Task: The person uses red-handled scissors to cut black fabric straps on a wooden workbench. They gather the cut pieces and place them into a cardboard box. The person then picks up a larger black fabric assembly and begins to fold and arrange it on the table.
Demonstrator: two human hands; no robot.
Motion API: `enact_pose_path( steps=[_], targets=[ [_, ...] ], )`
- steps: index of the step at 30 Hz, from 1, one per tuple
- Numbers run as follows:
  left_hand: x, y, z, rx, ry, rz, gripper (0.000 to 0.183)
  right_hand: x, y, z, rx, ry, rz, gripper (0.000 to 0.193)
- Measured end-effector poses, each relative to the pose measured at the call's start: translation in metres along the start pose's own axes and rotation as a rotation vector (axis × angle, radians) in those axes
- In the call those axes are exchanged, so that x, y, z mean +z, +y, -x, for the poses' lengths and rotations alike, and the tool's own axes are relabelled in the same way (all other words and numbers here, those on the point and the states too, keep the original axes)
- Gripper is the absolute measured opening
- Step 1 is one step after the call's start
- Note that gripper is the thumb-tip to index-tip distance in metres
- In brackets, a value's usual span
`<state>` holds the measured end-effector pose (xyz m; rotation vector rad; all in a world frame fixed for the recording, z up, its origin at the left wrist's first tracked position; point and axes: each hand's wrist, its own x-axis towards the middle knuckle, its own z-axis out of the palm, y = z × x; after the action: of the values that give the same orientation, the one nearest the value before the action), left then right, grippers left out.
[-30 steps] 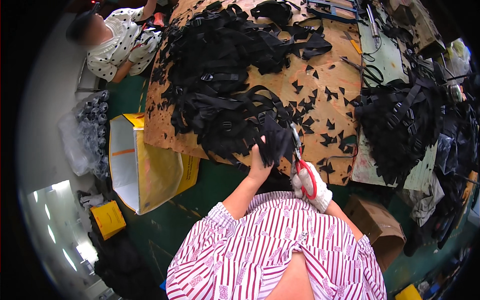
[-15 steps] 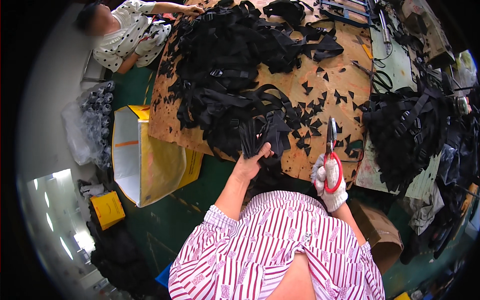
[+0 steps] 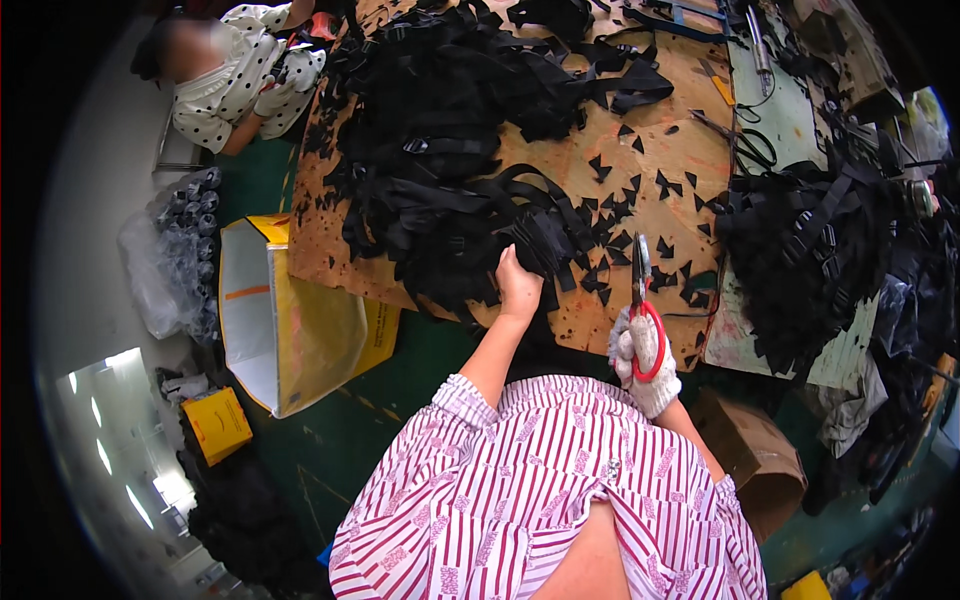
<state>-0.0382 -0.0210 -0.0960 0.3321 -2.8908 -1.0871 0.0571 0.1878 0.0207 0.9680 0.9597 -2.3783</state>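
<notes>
Scissors [image 3: 641, 300] lifted clear since before, blades shut, gloved right hand [image 3: 645, 362] gripping | left hand [image 3: 518, 287] fingers clamped on straps [image 3: 470, 225], frame centre | offcuts [image 3: 640, 190] litter bench [image 3: 680, 110]; big pile uncut

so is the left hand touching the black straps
Touching. The head view shows the left hand with its fingers pressed into the pile of black straps on the board; no gap shows between them.

bare desk [image 3: 655, 140] lay open between the black strap heap [image 3: 450, 180] and the right strap pile [image 3: 810, 250], only small scraps [image 3: 640, 190] there.
</notes>
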Motion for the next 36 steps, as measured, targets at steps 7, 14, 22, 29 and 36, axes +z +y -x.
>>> enact_pose_path(
  steps=[7, 14, 22, 29, 36],
  targets=[
    [-0.010, 0.040, 0.002, -0.037, -0.127, -0.301, 0.054, 0.000, -0.005, 0.000, -0.041, -0.002, 0.023, 0.021],
    [-0.003, 0.043, 0.018, 0.177, -0.126, -0.259, 0.050, -0.016, 0.006, -0.012, -0.076, -0.058, 0.012, 0.021],
    [-0.010, 0.041, 0.018, 0.090, -0.077, 0.111, 0.022, -0.014, 0.001, -0.004, -0.099, 0.001, 0.221, 0.026],
    [-0.056, 0.035, 0.032, -0.289, -0.363, 0.913, 0.007, 0.002, -0.005, 0.003, 0.029, 0.037, 0.625, 0.032],
    [-0.050, 0.031, 0.039, -0.238, -0.333, 1.025, 0.008, -0.002, 0.001, 0.003, 0.029, -0.134, 0.786, 0.035]
  ],
)
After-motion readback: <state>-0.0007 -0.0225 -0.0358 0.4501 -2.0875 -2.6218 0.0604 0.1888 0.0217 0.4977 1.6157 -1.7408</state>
